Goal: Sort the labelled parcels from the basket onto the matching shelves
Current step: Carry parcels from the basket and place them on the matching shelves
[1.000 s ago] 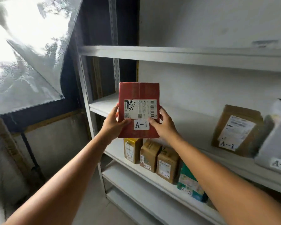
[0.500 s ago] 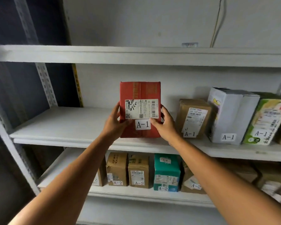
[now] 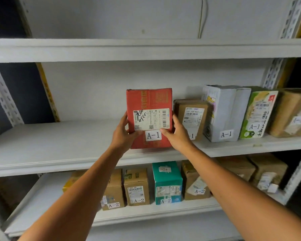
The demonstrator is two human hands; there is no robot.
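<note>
A red parcel (image 3: 149, 108) labelled A-1 stands upright on the middle shelf (image 3: 59, 141), clamped at nine o'clock by the left hand (image 3: 122, 134) and at three o'clock by the right hand (image 3: 178, 134). It looks stiff, light cardboard, best gripped by its side edges. A brown A-1 parcel (image 3: 192, 115) sits just beside it at three o'clock.

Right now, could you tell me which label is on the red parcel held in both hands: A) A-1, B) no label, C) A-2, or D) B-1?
A: the red parcel, held by the left hand and right hand, carries a white tag reading A-1 below its shipping label.
</note>
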